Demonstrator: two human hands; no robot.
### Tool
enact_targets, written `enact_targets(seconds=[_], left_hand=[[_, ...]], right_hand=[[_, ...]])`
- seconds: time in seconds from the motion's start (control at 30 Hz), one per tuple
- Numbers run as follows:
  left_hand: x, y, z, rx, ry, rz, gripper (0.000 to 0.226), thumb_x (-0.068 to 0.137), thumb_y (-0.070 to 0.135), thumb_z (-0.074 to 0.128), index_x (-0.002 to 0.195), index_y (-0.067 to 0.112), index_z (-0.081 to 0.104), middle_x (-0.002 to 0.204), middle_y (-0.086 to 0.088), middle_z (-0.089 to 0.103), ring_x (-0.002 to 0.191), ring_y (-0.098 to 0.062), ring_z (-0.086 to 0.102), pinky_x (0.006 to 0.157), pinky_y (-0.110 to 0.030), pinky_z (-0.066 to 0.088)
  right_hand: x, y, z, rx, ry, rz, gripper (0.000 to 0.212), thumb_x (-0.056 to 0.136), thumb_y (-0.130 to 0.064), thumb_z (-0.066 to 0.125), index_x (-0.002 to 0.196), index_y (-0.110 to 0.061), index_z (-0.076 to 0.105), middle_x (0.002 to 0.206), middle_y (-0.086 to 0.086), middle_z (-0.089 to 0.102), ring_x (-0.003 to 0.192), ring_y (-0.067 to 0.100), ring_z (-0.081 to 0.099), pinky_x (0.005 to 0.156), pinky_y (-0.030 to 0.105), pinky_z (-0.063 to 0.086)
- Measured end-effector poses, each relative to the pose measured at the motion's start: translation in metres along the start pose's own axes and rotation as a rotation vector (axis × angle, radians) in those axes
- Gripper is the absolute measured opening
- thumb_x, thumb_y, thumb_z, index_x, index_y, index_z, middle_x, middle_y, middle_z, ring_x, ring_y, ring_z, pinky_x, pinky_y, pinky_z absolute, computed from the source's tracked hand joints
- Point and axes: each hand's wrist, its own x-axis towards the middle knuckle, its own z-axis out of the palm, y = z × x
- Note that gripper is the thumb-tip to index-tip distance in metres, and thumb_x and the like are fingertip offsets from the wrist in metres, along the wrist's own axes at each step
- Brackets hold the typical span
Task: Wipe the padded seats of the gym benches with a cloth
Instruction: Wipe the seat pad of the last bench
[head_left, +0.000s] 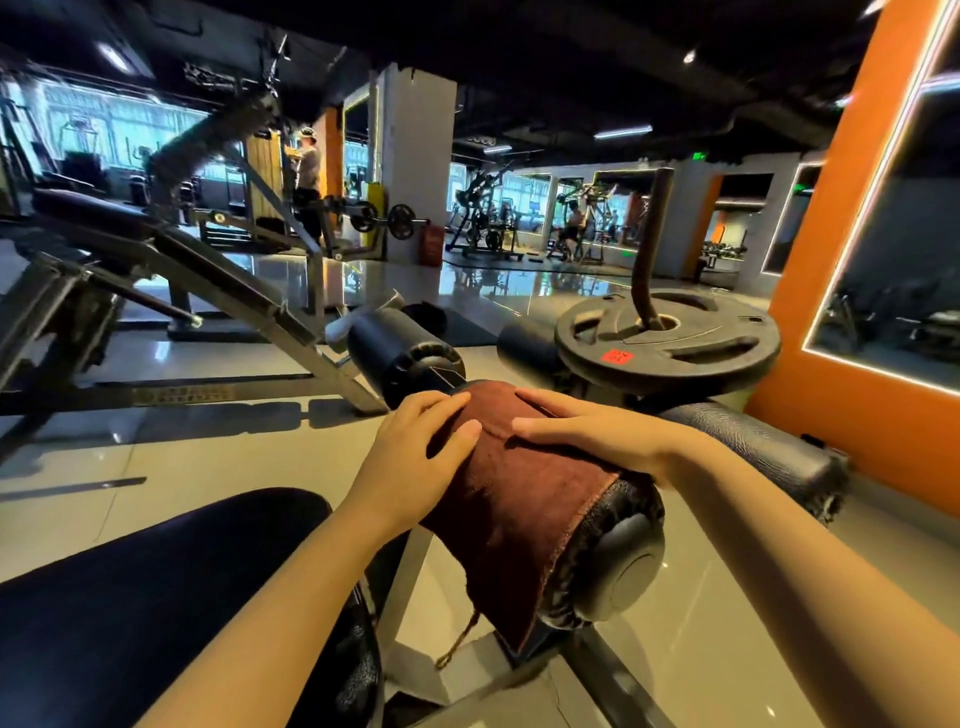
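A dark brown cloth (524, 499) is draped over a black padded roller (618, 561) of a gym bench, at the middle of the view. My left hand (415, 452) lies on the cloth's left side, fingers bent over the roller's curve. My right hand (587, 431) lies flat on the cloth's top right, fingers straight and pointing left. A black padded seat (156, 597) fills the lower left under my left forearm. A second black roller (400, 348) sticks out just beyond the cloth.
A black weight plate (670, 338) on a bent post sits behind the roller, right of centre. Another black pad (753, 447) lies to the right, below an orange wall (852, 312). An incline bench (208, 270) stands at the left. A person stands far back left.
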Motion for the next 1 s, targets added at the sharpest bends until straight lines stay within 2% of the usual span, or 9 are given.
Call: enact_targets(seconds=[0.13, 0.2, 0.27, 0.37, 0.5, 0.6, 0.77, 0.87, 1.0], left_hand=[[0.025, -0.011, 0.000, -0.141, 0.019, -0.013, 0.021, 0.096, 0.036, 0.052, 0.114, 0.032, 0.061, 0.129, 0.015, 0.050, 0.119, 0.001, 0.043, 0.108, -0.031, 0.034], [0.046, -0.011, -0.004, -0.236, -0.017, -0.052, 0.009, 0.092, 0.036, 0.059, 0.097, 0.030, 0.064, 0.107, 0.012, 0.065, 0.096, 0.004, 0.059, 0.094, -0.033, 0.049], [0.061, -0.013, -0.009, -0.169, -0.051, -0.032, 0.010, 0.084, 0.036, 0.068, 0.085, 0.026, 0.064, 0.087, 0.011, 0.067, 0.081, 0.005, 0.061, 0.075, -0.023, 0.050], [0.069, -0.013, -0.017, -0.135, -0.077, -0.003, 0.012, 0.076, 0.040, 0.070, 0.079, 0.029, 0.066, 0.078, 0.014, 0.068, 0.078, 0.004, 0.062, 0.066, -0.016, 0.045], [0.077, -0.006, -0.019, 0.085, -0.189, -0.021, 0.010, 0.081, 0.047, 0.065, 0.089, 0.040, 0.065, 0.082, 0.025, 0.064, 0.081, 0.003, 0.061, 0.073, -0.025, 0.050], [0.086, 0.004, -0.024, 0.005, -0.245, -0.184, 0.015, 0.074, 0.054, 0.063, 0.086, 0.045, 0.066, 0.085, 0.026, 0.063, 0.081, 0.005, 0.060, 0.074, -0.022, 0.048], [0.092, 0.016, -0.025, -0.031, -0.288, -0.464, 0.021, 0.077, 0.032, 0.079, 0.078, 0.044, 0.061, 0.079, 0.016, 0.063, 0.076, -0.004, 0.060, 0.074, -0.029, 0.050], [0.098, 0.024, -0.028, -0.007, -0.355, -0.585, 0.014, 0.080, 0.033, 0.076, 0.092, 0.034, 0.069, 0.087, 0.008, 0.065, 0.079, -0.010, 0.061, 0.080, -0.035, 0.053], [0.091, 0.043, -0.034, -0.074, -0.319, -0.733, 0.023, 0.090, 0.028, 0.066, 0.111, 0.019, 0.068, 0.107, -0.001, 0.063, 0.095, -0.015, 0.060, 0.085, -0.033, 0.049]], right_hand=[[0.016, 0.015, -0.006, 0.045, -0.071, -0.019, 0.095, 0.061, -0.081, 0.066, 0.145, -0.051, 0.032, 0.150, -0.014, 0.040, 0.132, 0.012, 0.045, 0.115, 0.042, 0.034], [0.023, 0.017, -0.016, 0.020, -0.074, -0.030, 0.079, 0.065, -0.083, 0.058, 0.136, -0.053, 0.043, 0.137, -0.019, 0.051, 0.122, 0.003, 0.052, 0.106, 0.037, 0.042], [0.031, 0.018, -0.028, 0.009, -0.079, -0.027, 0.061, 0.069, -0.075, 0.051, 0.123, -0.046, 0.054, 0.114, -0.023, 0.062, 0.099, -0.008, 0.060, 0.088, 0.026, 0.048], [0.044, 0.018, -0.040, -0.077, -0.067, -0.032, 0.051, 0.067, -0.069, 0.053, 0.113, -0.049, 0.056, 0.120, -0.021, 0.058, 0.103, 0.001, 0.060, 0.089, 0.030, 0.051], [0.054, 0.020, -0.040, -0.033, -0.099, -0.008, 0.044, 0.071, -0.068, 0.055, 0.111, -0.049, 0.056, 0.119, -0.023, 0.056, 0.100, 0.003, 0.062, 0.089, 0.032, 0.055], [0.053, 0.020, -0.039, -0.041, -0.095, 0.026, 0.037, 0.083, -0.062, 0.058, 0.116, -0.046, 0.053, 0.118, -0.021, 0.055, 0.103, 0.002, 0.058, 0.093, 0.035, 0.051], [0.043, 0.003, -0.027, -0.020, -0.070, 0.151, 0.037, 0.095, -0.043, 0.056, 0.129, -0.036, 0.044, 0.132, -0.013, 0.044, 0.116, 0.005, 0.046, 0.101, 0.032, 0.039], [0.028, -0.012, -0.017, 0.021, -0.044, 0.212, 0.050, 0.098, -0.048, 0.046, 0.144, -0.033, 0.033, 0.151, -0.009, 0.033, 0.132, 0.010, 0.039, 0.102, 0.021, 0.032], [0.003, -0.026, -0.007, -0.012, -0.092, 0.359, 0.080, 0.089, -0.070, 0.042, 0.154, -0.037, 0.011, 0.162, -0.008, 0.012, 0.147, 0.013, 0.017, 0.115, 0.030, 0.023]])
